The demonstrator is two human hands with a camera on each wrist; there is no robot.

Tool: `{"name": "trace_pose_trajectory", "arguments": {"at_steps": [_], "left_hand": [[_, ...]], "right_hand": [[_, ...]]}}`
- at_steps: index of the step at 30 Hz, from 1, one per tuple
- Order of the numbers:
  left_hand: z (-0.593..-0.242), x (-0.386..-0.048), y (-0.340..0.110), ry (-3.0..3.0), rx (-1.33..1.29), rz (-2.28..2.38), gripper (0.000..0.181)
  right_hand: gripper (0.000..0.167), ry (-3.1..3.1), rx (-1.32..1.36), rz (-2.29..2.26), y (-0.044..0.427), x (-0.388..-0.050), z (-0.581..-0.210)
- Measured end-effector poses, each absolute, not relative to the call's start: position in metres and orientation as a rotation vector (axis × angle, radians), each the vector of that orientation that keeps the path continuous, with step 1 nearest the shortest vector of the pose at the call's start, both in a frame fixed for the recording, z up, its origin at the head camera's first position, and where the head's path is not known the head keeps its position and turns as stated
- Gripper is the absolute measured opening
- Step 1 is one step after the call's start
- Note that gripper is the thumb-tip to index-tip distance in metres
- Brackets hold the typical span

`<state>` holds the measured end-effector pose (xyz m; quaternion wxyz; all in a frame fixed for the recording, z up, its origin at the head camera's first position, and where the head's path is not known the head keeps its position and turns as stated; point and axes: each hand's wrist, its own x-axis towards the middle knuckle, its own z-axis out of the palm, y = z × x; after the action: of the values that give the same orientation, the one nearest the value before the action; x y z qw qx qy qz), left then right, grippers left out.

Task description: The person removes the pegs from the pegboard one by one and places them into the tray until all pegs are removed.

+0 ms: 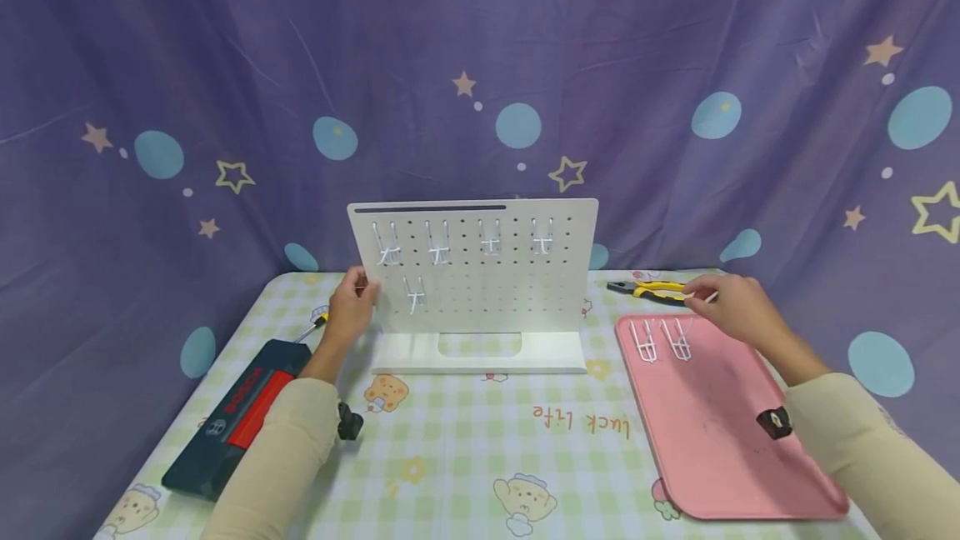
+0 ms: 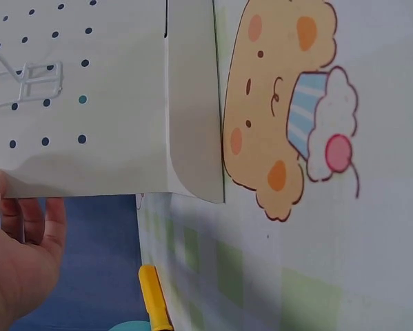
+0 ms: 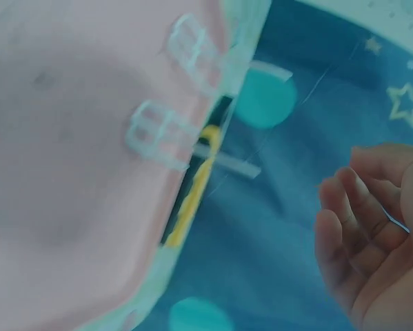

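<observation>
Five white hooks [image 1: 438,255] hang on the pegboard [image 1: 510,298]; two spare hooks [image 1: 680,349] lie unhung, far left on the pink tray [image 1: 731,448]. The left hand's [image 1: 352,305] grip clamps the pegboard's left edge; the right hand's [image 1: 733,307] pinches a white piece [image 1: 713,297].

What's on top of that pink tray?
Two white wire hooks lie near the far left corner of the pink tray. From the head view, the right hand and sleeve cover parts of its right side, hiding whatever is beneath.
</observation>
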<state>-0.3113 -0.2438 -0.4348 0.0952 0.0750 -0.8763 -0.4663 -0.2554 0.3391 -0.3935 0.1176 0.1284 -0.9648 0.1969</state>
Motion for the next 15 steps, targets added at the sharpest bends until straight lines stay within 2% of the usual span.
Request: {"name": "trace_pose_trajectory", "arguments": {"at_steps": [8, 15], "left_hand": [[-0.437, -0.313, -0.244, -2.587, 0.214, -1.384, 0.029], [-0.436, -0.312, -0.243, -2.576, 0.202, -1.387, 0.030]], "right_hand": [[0.018, -2.754, 0.444, 0.603, 0.295, -0.251, -0.371], [0.016, -2.701, 0.569, 0.636, 0.256, -0.257, -0.372]]}}
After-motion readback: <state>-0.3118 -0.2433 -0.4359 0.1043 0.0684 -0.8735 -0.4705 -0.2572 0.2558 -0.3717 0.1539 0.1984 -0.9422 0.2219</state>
